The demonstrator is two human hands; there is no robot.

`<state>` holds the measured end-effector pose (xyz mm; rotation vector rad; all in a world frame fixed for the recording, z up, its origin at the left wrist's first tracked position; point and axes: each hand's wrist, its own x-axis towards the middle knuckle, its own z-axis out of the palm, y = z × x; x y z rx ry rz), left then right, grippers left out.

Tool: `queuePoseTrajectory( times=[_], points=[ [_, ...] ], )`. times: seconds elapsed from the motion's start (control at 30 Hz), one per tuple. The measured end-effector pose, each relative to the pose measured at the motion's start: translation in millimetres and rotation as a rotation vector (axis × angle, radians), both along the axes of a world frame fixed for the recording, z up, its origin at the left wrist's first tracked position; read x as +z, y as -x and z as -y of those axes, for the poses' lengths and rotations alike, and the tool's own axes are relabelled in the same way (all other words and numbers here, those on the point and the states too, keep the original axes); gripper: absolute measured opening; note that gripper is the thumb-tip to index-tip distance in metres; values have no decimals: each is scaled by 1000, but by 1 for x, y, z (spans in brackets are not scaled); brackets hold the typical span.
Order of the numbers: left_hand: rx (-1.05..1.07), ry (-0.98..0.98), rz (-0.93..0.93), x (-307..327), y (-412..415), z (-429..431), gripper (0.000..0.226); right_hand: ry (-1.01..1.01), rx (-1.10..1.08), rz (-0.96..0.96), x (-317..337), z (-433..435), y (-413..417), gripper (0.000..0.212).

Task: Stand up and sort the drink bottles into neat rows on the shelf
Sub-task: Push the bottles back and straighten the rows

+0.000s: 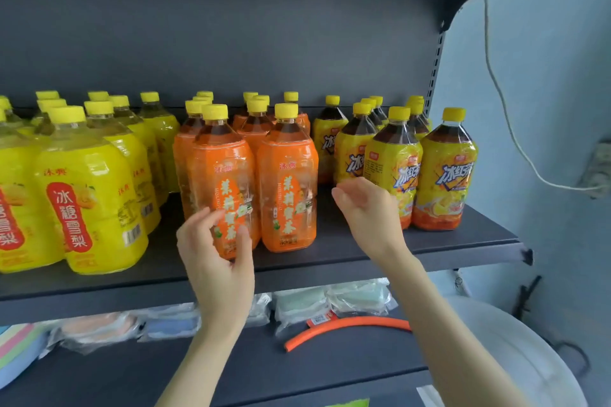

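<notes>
Bottles with yellow caps stand upright in rows on the dark shelf. Yellow pear-drink bottles fill the left, orange jasmine-tea bottles the middle, and iced-tea bottles the right. My left hand curls round the lower part of the front-left orange bottle, thumb on its left and fingers on its right. My right hand hovers with relaxed fingers in the gap between the orange bottles and the iced-tea bottles, holding nothing.
The shelf below holds plastic-wrapped sponges, wrapped pale-green packs and an orange tube. A white round lid or basin sits at the lower right. A white cable hangs down the pale wall.
</notes>
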<state>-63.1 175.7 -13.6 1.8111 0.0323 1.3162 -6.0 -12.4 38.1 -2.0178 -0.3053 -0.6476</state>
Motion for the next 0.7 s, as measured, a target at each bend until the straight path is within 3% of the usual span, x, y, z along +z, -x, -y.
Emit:
queuePoseTrajectory(
  times=[0.13,0.23,0.37,0.47,0.6,0.7],
  points=[
    [-192,-3,-3,10,-7,48,16,-62,-42,46,3,43,2,9],
    [-339,34,-89,19,-24,92,16,-88,-49,65,5,79,-1,9],
    [-393,55,-171,27,-59,147,27,-119,-52,115,5,128,-12,14],
    [-388,121,-232,30,-85,174,52,-135,-89,144,1,158,-29,4],
    [-369,210,-288,32,-107,189,88,-202,-92,139,-4,180,-49,43],
    [-342,201,-316,36,-121,194,100,-287,30,23,-5,189,-67,70]
  ],
)
